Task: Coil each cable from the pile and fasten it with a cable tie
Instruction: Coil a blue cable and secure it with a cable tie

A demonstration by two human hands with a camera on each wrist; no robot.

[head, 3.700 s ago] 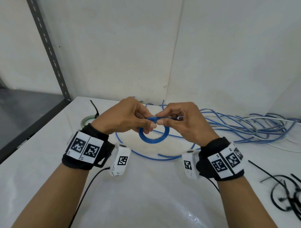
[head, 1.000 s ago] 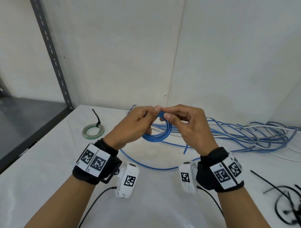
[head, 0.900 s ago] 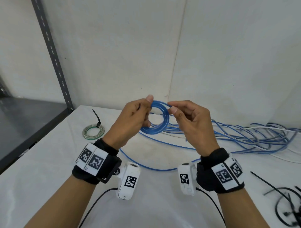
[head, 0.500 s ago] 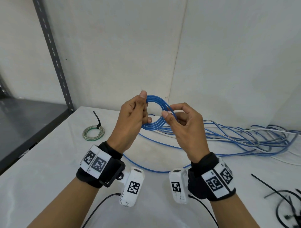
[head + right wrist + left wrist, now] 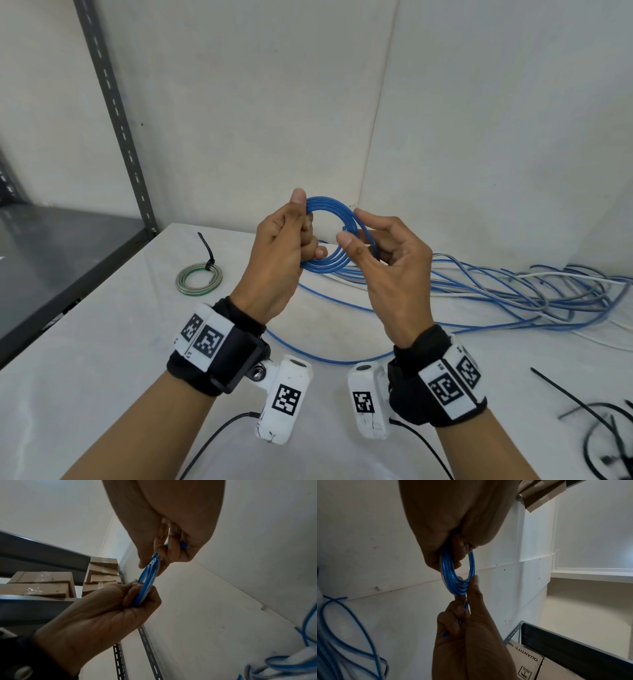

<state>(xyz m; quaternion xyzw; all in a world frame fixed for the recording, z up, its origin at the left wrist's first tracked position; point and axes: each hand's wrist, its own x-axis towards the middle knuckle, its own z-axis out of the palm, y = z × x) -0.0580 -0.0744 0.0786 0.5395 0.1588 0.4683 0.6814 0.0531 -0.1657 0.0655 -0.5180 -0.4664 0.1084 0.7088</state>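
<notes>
A blue cable coil (image 5: 330, 214) of several turns is held upright above the white table (image 5: 102, 342). My left hand (image 5: 291, 236) grips the coil's left side, thumb on top. My right hand (image 5: 363, 240) pinches the right side, where the cable's free strand (image 5: 308, 353) runs down to the table. The left wrist view shows the coil (image 5: 452, 580) between both hands; the right wrist view shows the coil (image 5: 147, 582) edge-on. The pile of blue and white cables (image 5: 513, 291) lies at the right. Black cable ties (image 5: 603, 431) lie at the front right.
A finished green-and-white coil (image 5: 198, 282) with a black tie lies at the back left. A grey shelf post (image 5: 116, 113) and a dark shelf (image 5: 51, 246) stand to the left. White walls close the back. Cardboard boxes (image 5: 51, 586) sit on upper shelves.
Both hands have lifted the blue coil from just above the table to an upright hold. The left thumb now sits on top, and the right hand has slid round the coil's right side.
</notes>
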